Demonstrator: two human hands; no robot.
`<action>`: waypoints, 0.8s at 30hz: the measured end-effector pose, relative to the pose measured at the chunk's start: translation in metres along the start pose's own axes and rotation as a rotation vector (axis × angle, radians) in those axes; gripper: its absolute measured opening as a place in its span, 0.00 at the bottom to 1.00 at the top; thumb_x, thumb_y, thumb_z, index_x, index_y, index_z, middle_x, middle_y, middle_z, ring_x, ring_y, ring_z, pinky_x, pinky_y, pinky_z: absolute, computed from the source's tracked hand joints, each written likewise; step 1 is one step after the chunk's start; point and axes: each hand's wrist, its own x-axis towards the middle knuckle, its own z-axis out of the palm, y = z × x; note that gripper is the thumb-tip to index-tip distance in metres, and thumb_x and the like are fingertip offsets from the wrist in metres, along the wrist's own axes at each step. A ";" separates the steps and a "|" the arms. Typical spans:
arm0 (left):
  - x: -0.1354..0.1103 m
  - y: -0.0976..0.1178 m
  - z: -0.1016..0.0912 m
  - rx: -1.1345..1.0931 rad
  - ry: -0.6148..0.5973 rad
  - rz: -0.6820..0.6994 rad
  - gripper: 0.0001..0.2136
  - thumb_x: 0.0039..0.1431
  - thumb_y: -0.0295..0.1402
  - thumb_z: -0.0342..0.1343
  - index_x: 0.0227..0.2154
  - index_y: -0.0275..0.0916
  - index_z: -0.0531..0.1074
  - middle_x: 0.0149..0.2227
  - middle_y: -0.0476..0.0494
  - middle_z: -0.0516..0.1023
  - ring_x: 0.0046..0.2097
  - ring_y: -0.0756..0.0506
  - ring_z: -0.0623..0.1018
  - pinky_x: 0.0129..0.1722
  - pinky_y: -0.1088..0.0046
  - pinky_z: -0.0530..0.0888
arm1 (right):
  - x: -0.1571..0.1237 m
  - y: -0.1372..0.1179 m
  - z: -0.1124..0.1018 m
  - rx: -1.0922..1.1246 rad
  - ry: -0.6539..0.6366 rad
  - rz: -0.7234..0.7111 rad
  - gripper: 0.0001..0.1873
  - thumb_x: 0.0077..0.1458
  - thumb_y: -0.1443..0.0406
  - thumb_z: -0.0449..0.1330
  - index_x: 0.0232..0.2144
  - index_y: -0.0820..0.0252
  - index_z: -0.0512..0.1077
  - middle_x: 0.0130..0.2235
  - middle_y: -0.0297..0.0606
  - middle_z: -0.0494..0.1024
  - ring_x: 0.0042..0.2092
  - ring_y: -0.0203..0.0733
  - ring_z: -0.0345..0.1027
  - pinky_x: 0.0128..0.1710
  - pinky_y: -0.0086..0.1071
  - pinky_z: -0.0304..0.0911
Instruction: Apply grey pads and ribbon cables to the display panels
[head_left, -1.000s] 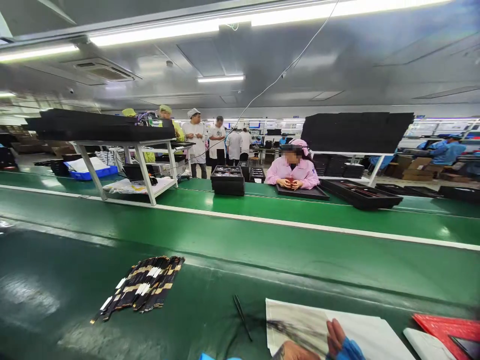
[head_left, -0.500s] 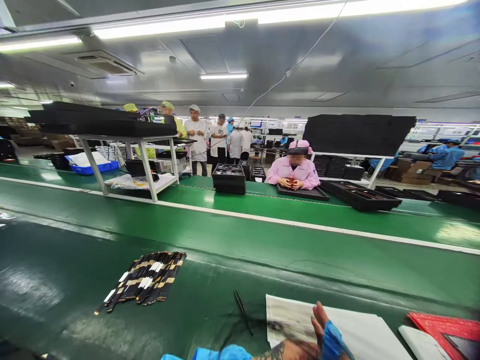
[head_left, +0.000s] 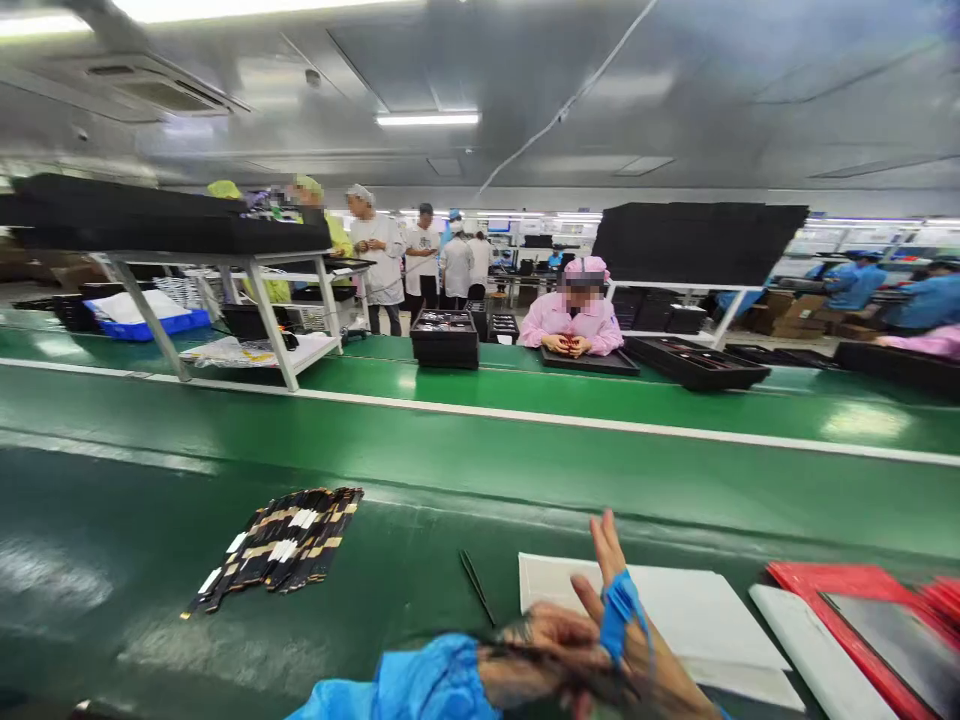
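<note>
My left hand (head_left: 555, 635), in a blue sleeve, reaches across to the right with its fingers curled against my right hand. What those fingers hold, if anything, is hidden. My right hand (head_left: 606, 560) is raised, fingers stretched upward, with a blue band (head_left: 621, 608) wrapped around it and a loose end hanging. Blurred dark strands cross in front of both hands. Behind them lies a white sheet (head_left: 690, 600) on the green table. Black tweezers (head_left: 477, 588) rest left of the sheet. Further left is a fanned pile of black flat strips (head_left: 281, 545) with tan and white patches.
At the right are a white flat packet (head_left: 814, 650) and red packaging (head_left: 840, 585) with a dark panel. A green bench (head_left: 480, 400) runs across beyond, with black trays (head_left: 445, 345) and white racks (head_left: 300, 365). A co-worker in pink (head_left: 576, 315) sits opposite.
The view has shifted slightly down and right. Both hands have risen further into view, and my left hand now meets my right hand near the blue band.
</note>
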 end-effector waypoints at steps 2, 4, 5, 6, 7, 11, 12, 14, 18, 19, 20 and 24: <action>0.001 -0.002 -0.006 -0.013 0.042 0.026 0.34 0.33 0.66 0.63 0.26 0.35 0.77 0.25 0.45 0.75 0.18 0.54 0.67 0.18 0.77 0.59 | 0.008 -0.016 0.001 -0.021 -0.064 -0.086 0.35 0.61 0.50 0.51 0.67 0.44 0.48 0.72 0.36 0.43 0.70 0.52 0.33 0.66 0.53 0.44; 0.000 -0.004 -0.011 -0.002 0.060 0.058 0.33 0.37 0.65 0.62 0.27 0.34 0.76 0.27 0.45 0.76 0.20 0.54 0.68 0.19 0.78 0.60 | 0.015 -0.027 0.002 -0.093 -0.102 -0.151 0.31 0.65 0.52 0.48 0.67 0.44 0.49 0.72 0.36 0.39 0.70 0.51 0.27 0.67 0.55 0.40; -0.001 -0.004 -0.012 0.002 0.072 0.068 0.32 0.39 0.64 0.62 0.27 0.34 0.76 0.27 0.45 0.76 0.20 0.54 0.68 0.20 0.79 0.60 | 0.017 -0.031 0.002 -0.132 -0.108 -0.174 0.29 0.66 0.53 0.47 0.67 0.43 0.50 0.72 0.34 0.38 0.70 0.51 0.24 0.67 0.57 0.40; -0.003 -0.004 -0.013 0.007 0.082 0.077 0.31 0.40 0.63 0.62 0.27 0.33 0.75 0.27 0.45 0.75 0.21 0.54 0.68 0.20 0.79 0.61 | 0.018 -0.034 0.002 -0.172 -0.118 -0.202 0.28 0.66 0.54 0.47 0.67 0.41 0.50 0.72 0.33 0.37 0.70 0.52 0.22 0.67 0.58 0.40; -0.005 -0.005 -0.013 0.013 0.094 0.086 0.31 0.41 0.63 0.62 0.26 0.33 0.75 0.26 0.45 0.75 0.21 0.54 0.68 0.20 0.79 0.61 | 0.018 -0.036 0.002 -0.208 -0.120 -0.224 0.28 0.66 0.55 0.47 0.67 0.39 0.49 0.72 0.32 0.36 0.70 0.52 0.21 0.66 0.59 0.41; -0.013 -0.006 -0.010 0.046 0.218 0.167 0.28 0.48 0.60 0.60 0.28 0.35 0.76 0.27 0.46 0.73 0.24 0.52 0.67 0.22 0.78 0.62 | 0.016 -0.037 0.008 -0.310 -0.051 -0.281 0.31 0.67 0.60 0.47 0.68 0.37 0.42 0.72 0.30 0.34 0.70 0.53 0.18 0.65 0.59 0.46; -0.014 -0.006 -0.010 0.057 0.264 0.201 0.26 0.49 0.59 0.60 0.28 0.36 0.76 0.27 0.46 0.73 0.26 0.52 0.66 0.23 0.77 0.63 | 0.015 -0.036 0.010 -0.329 -0.026 -0.295 0.32 0.67 0.61 0.47 0.68 0.37 0.40 0.72 0.30 0.33 0.70 0.53 0.19 0.65 0.59 0.47; -0.015 -0.006 -0.009 0.085 0.350 0.276 0.23 0.51 0.56 0.60 0.27 0.38 0.76 0.28 0.46 0.72 0.29 0.49 0.67 0.28 0.74 0.67 | 0.012 -0.036 0.016 -0.368 0.021 -0.349 0.33 0.67 0.63 0.46 0.68 0.36 0.37 0.72 0.29 0.32 0.70 0.55 0.20 0.64 0.60 0.50; -0.015 -0.002 -0.010 0.265 0.479 0.480 0.20 0.54 0.53 0.59 0.23 0.41 0.76 0.30 0.42 0.73 0.37 0.42 0.71 0.41 0.64 0.70 | 0.016 -0.032 0.027 -0.439 0.089 -0.413 0.36 0.65 0.67 0.47 0.67 0.34 0.37 0.72 0.26 0.27 0.70 0.57 0.24 0.62 0.59 0.56; -0.015 -0.001 -0.011 0.309 0.505 0.514 0.20 0.55 0.53 0.58 0.23 0.40 0.76 0.31 0.41 0.73 0.38 0.41 0.72 0.42 0.62 0.71 | 0.019 -0.029 0.029 -0.455 0.104 -0.410 0.38 0.64 0.68 0.48 0.67 0.34 0.36 0.72 0.27 0.27 0.70 0.57 0.25 0.62 0.59 0.56; -0.014 0.001 -0.011 0.339 0.520 0.530 0.20 0.55 0.53 0.58 0.22 0.40 0.75 0.32 0.41 0.73 0.38 0.40 0.73 0.43 0.62 0.71 | 0.025 -0.025 0.031 -0.472 0.126 -0.403 0.40 0.63 0.69 0.49 0.68 0.34 0.35 0.72 0.28 0.27 0.70 0.57 0.26 0.63 0.59 0.55; -0.011 -0.003 -0.010 0.376 0.458 0.489 0.20 0.56 0.52 0.56 0.21 0.40 0.73 0.30 0.41 0.72 0.38 0.40 0.73 0.44 0.60 0.70 | 0.053 -0.013 0.036 -0.524 0.209 -0.339 0.39 0.60 0.74 0.48 0.69 0.43 0.43 0.73 0.38 0.32 0.70 0.61 0.26 0.64 0.65 0.50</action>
